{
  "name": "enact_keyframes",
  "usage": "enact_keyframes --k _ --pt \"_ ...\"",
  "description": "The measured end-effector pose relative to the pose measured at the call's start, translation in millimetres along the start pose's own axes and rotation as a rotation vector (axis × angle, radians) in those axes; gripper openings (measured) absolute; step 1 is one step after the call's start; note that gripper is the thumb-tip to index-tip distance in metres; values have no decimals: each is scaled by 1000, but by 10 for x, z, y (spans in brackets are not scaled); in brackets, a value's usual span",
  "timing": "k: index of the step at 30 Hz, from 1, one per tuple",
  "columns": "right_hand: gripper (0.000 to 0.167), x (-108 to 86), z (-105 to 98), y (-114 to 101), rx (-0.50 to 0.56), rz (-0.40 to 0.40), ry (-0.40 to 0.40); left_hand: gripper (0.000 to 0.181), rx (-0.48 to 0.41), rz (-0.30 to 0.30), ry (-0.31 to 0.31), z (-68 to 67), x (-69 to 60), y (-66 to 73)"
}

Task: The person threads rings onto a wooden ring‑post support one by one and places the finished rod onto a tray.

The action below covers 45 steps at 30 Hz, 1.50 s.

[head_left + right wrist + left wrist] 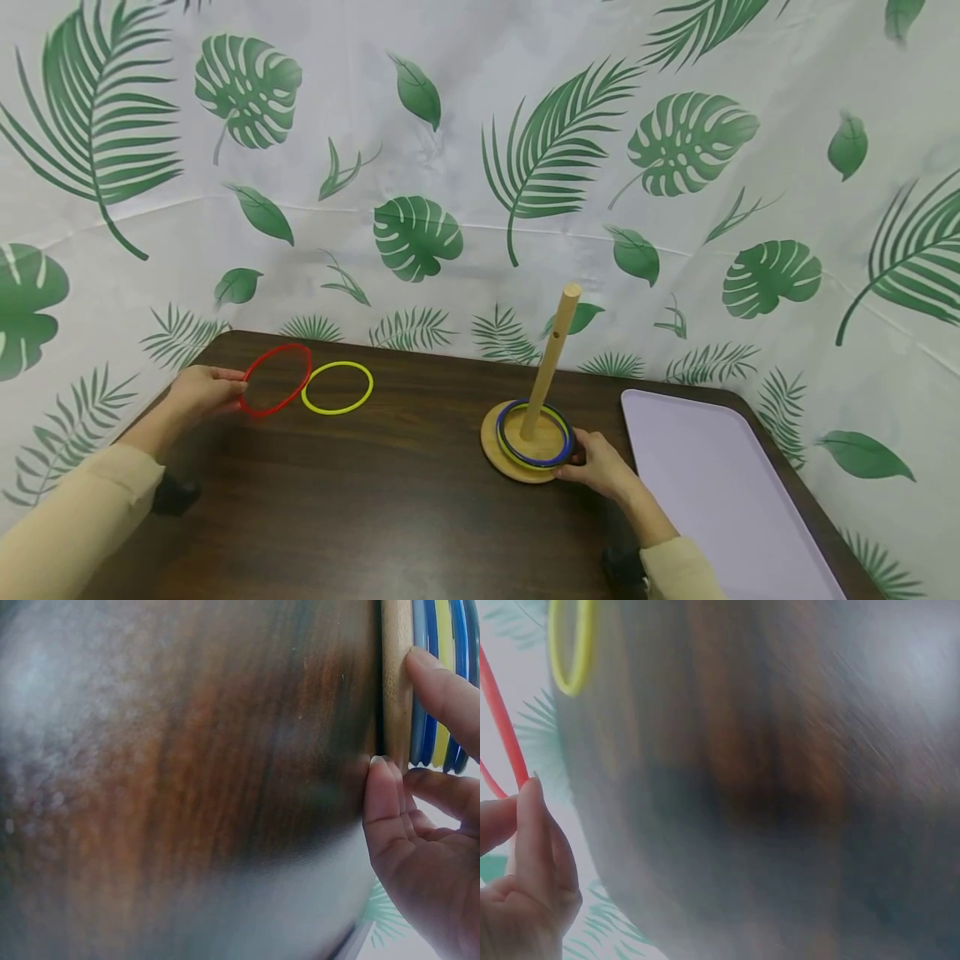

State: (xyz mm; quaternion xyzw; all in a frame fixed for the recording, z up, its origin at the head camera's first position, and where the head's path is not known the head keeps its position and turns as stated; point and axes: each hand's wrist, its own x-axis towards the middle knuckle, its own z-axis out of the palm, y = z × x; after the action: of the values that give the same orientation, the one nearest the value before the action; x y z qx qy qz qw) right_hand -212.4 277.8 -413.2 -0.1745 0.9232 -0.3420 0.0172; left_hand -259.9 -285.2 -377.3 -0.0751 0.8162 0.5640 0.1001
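My left hand (201, 390) pinches a thin red ring (309, 367) between thumb and fingers, tilted up off the table at the far left. Just right of it, a yellow ring (337, 412) lies flat on the wood. At right of centre stands a wooden peg stand (551, 358) with a round base and an upright rod. Several rings, blue ones (430, 742) and a yellow one (444, 645) among them, are stacked round the rod's foot. My right hand (600, 462) grips the rim of the base (397, 682), fingers close against the stacked rings.
A pale lilac tray (712, 475) lies along the right side of the dark wooden table (390, 517). Behind the table hangs a white cloth (465, 117) printed with green leaves.
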Motion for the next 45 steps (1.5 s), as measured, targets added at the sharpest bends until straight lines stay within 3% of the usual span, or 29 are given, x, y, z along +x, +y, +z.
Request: enact_keyframes --k 15,26,45 --pt "50 -10 19 38 -25 -19 23 43 -20 150 -87 512 -42 639" --pt "50 -9 9 29 -17 -14 17 40 -64 233 -184 887 -191 1134" --pt "48 4 2 24 0 -47 8 32 -144 351 -244 1627 -228 1899"
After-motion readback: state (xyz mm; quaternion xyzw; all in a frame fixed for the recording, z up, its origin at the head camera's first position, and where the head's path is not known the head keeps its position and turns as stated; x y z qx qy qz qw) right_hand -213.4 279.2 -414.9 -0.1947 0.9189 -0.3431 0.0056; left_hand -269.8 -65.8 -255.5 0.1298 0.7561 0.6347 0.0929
